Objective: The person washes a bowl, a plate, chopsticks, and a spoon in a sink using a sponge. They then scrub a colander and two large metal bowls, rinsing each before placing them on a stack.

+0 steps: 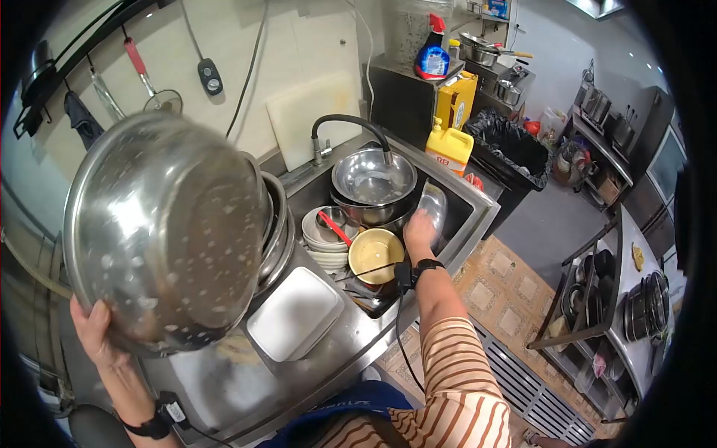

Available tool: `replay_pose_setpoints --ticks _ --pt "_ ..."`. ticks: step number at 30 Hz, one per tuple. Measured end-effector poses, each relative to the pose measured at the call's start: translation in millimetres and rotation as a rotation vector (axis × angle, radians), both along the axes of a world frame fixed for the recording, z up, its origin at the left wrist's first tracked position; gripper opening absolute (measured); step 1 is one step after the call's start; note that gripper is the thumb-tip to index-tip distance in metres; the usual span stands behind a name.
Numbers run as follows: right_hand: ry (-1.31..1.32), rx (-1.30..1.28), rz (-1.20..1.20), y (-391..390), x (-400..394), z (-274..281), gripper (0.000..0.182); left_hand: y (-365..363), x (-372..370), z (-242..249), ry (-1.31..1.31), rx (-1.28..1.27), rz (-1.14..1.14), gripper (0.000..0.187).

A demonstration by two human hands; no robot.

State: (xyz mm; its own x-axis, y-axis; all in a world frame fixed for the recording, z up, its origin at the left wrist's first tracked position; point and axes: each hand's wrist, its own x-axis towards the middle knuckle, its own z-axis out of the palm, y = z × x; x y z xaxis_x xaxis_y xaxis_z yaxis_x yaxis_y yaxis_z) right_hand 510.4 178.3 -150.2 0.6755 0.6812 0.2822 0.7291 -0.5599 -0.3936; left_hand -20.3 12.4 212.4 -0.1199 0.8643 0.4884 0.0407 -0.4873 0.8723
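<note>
My left hand (pixel 95 332) grips the rim of a large stainless steel basin (pixel 172 231), which is tilted up on its side, its underside toward me and spotted with water. Inside the sink (pixel 467 243), my right hand (pixel 420 233) closes on the near edge of a shiny metal bowl (pixel 435 207) at the right wall. To the left of that hand are a cream-coloured pan (pixel 376 256), a stack of white bowls (pixel 326 257) and a small pot with a red handle (pixel 334 224). Behind them, a steel bowl (pixel 373 176) rests on a darker pot under the faucet (pixel 351 119).
White rectangular trays (pixel 295 313) lie on the steel counter beside more metal basins (pixel 276 231). A cutting board (pixel 314 116) leans on the wall. Right of the sink stand a yellow jug (pixel 449 145) and a black-lined bin (pixel 511 149). A shelf table (pixel 616 291) with pots is farther right.
</note>
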Motion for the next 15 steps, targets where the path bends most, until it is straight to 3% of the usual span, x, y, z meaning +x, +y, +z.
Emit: replay_pose_setpoints --ticks 1,2,5,9,13,15 --pt "-0.076 0.016 0.031 9 8 -18 0.037 10 24 5 0.022 0.008 -0.033 0.040" --pt "-0.113 0.155 0.074 -12 -3 20 0.024 16 54 14 0.069 -0.008 -0.044 0.040" --pt "-0.077 0.266 -0.006 -13 14 52 0.011 37 123 29 0.225 -0.019 -0.125 0.034" --pt "-0.051 0.223 -0.049 -23 19 116 0.017 61 192 37 0.362 0.006 -0.325 0.030" --pt "-0.122 0.184 -0.044 -64 33 200 0.019 82 244 18 0.130 -0.004 -0.587 0.027" --pt "-0.043 0.199 0.036 -94 43 227 0.020 95 256 0 0.450 0.028 -0.574 0.026"
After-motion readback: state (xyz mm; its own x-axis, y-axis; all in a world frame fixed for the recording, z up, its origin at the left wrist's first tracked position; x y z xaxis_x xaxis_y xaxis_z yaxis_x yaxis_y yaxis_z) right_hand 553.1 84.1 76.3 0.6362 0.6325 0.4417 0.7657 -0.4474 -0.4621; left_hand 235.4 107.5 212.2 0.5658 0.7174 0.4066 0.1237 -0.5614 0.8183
